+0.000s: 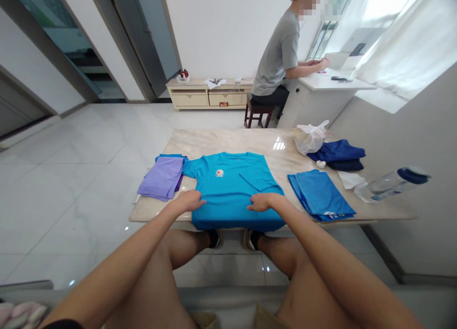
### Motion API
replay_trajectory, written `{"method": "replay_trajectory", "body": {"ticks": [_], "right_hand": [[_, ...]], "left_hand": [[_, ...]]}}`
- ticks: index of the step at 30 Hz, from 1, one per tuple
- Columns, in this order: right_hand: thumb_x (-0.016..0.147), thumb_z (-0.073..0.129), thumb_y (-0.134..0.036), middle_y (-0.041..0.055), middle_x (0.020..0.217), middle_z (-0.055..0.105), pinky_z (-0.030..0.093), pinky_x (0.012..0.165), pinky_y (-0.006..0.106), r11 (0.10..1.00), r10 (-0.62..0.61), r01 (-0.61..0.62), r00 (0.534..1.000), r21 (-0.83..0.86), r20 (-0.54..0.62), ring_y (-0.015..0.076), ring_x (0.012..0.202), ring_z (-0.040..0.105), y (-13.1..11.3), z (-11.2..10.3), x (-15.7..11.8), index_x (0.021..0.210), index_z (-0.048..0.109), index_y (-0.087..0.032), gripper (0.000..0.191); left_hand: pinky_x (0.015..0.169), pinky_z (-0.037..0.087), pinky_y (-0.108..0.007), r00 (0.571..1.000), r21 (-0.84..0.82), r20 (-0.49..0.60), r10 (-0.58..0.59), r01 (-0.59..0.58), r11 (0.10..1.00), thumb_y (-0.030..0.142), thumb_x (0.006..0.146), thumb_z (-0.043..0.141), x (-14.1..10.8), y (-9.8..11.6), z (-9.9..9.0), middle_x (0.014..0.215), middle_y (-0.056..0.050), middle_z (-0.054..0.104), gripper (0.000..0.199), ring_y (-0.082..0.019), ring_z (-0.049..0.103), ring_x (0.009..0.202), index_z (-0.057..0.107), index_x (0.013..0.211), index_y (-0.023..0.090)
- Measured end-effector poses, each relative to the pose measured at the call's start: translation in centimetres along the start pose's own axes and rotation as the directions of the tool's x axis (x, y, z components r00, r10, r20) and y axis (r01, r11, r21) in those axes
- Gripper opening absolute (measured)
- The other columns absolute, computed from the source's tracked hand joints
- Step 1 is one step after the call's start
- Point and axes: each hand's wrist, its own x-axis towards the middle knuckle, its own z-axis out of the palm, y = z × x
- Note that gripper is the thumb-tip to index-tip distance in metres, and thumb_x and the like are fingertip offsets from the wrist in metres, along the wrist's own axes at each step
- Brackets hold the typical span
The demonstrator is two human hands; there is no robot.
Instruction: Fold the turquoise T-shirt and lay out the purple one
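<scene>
A turquoise T-shirt (228, 191) with a small round chest emblem lies flat on the marble table (282, 157), and its lower part reaches the near table edge. My left hand (187, 201) rests on the shirt's left side, and my right hand (262, 202) presses on its right side. Neither hand grips the cloth. Left of the shirt is a folded lilac cloth (163, 178) with a darker layer beneath. To the right lies a folded blue garment (319, 195).
Farther right are folded navy clothes (337, 153), a white plastic bag (310, 137), a white cloth (352, 179) and a water bottle (392, 185). A seated person (278, 57) works at a white desk (332, 84) behind the table, beside a low cabinet (209, 94).
</scene>
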Motion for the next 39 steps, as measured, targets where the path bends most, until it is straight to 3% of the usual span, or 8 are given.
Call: {"method": "replay_trajectory", "body": {"ticks": [3,6,12,19,23,27,32,39], "right_hand": [[0.109,0.053,-0.052,0.0217,0.152,0.069,0.056,0.11,0.048,0.999,0.015,-0.016,1.0,0.047,0.022,0.0401,0.138,0.069,0.4,0.1,-0.3,0.137,0.077,-0.013,0.055],[0.108,0.052,-0.053,0.0221,0.145,0.073,0.057,0.107,0.048,0.998,0.034,-0.037,0.998,0.052,0.053,0.0406,0.133,0.072,0.4,0.1,-0.5,0.132,0.079,-0.013,0.055],[0.11,0.05,-0.051,0.0262,0.152,0.067,0.054,0.114,0.051,0.997,0.057,-0.058,0.998,0.047,0.011,0.0421,0.14,0.068,-0.1,-0.2,-0.9,0.138,0.076,-0.009,0.057],[0.108,0.052,-0.055,0.0181,0.102,0.084,0.066,0.085,0.046,0.972,0.118,-0.156,0.971,0.174,0.208,0.0346,0.093,0.082,0.0,1.0,0.1,0.114,0.082,-0.013,0.052],[0.108,0.051,-0.056,0.0163,0.092,0.083,0.065,0.084,0.046,0.98,0.071,-0.101,0.983,0.171,0.171,0.0335,0.088,0.081,0.1,1.4,0.8,0.111,0.083,-0.014,0.053],[0.11,0.048,-0.053,0.0185,0.102,0.084,0.063,0.093,0.046,0.996,0.06,-0.066,0.994,0.067,0.09,0.0354,0.098,0.081,0.1,0.9,0.9,0.105,0.085,-0.013,0.054],[0.112,0.047,-0.052,0.0248,0.135,0.077,0.059,0.103,0.045,0.999,0.04,-0.04,0.999,0.023,-0.007,0.04,0.127,0.075,0.6,0.5,0.7,0.129,0.081,-0.008,0.059],[0.112,0.049,-0.053,0.0253,0.144,0.073,0.057,0.11,0.047,0.996,0.063,-0.059,0.996,0.073,-0.058,0.0407,0.135,0.071,1.7,0.7,0.0,0.137,0.079,-0.008,0.06]], "left_hand": [[0.11,0.055,-0.046,0.964,-0.098,-0.235,-0.125,0.104,0.99,0.046,0.111,0.043,2.0,-1.3,-0.8,0.149,-0.019,0.07,0.051,-0.036,0.067,0.137,0.069,0.147,0.02],[0.124,0.044,-0.052,0.902,-0.166,-0.348,-0.256,0.209,0.964,0.045,0.112,0.042,4.1,-2.1,-0.5,0.17,-0.023,0.05,0.063,-0.039,0.049,0.156,0.048,0.169,0.018],[0.127,0.036,-0.065,0.911,-0.19,-0.194,-0.365,0.33,0.925,0.062,0.111,0.031,5.8,-1.8,1.1,0.181,-0.025,0.03,0.075,-0.05,0.033,0.165,0.035,0.177,0.025],[0.113,0.052,-0.064,0.96,-0.069,-0.046,-0.277,0.274,0.959,0.061,0.099,0.055,5.5,-1.8,0.4,0.141,-0.026,0.074,0.062,-0.051,0.067,0.135,0.078,0.139,0.018],[0.116,0.048,-0.066,0.927,-0.149,-0.084,-0.365,0.351,0.925,0.069,0.104,0.042,5.4,-1.8,0.2,0.162,-0.03,0.057,0.079,-0.054,0.057,0.145,0.059,0.161,0.017],[0.118,0.045,-0.065,0.877,-0.259,-0.054,-0.478,0.45,0.855,0.07,0.108,0.023,5.9,-1.8,0.5,0.173,-0.031,0.043,0.085,-0.052,0.049,0.153,0.043,0.172,0.018],[0.125,0.039,-0.063,0.859,-0.28,-0.064,-0.508,0.473,0.835,0.069,0.107,0.012,6.4,-2.1,1.4,0.18,-0.029,0.03,0.09,-0.049,0.035,0.164,0.04,0.173,0.015],[0.121,0.041,-0.069,0.859,-0.264,-0.091,-0.504,0.467,0.844,0.069,0.106,0.017,6.8,-2.2,1.3,0.174,-0.029,0.043,0.087,-0.051,0.043,0.159,0.045,0.171,0.017]]}}
